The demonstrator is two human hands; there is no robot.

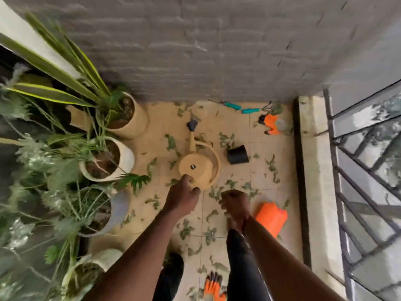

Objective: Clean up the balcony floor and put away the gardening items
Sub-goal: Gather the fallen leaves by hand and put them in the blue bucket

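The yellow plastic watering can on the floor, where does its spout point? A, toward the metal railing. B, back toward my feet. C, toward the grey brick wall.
C: the yellow plastic watering can has its spout, tipped with a dark rose head, aimed at the grey brick wall.

A beige watering can (200, 168) stands upright at the centre of the frame on the tiled floor (260, 170), its spout pointing up. Just right of it a black pot (237, 154) lies tipped. Green leaves (186, 230) are scattered all around. Teal-handled tools (240, 107) lie at the wall, upper right. What seems an orange container (271, 220) lies lower right.
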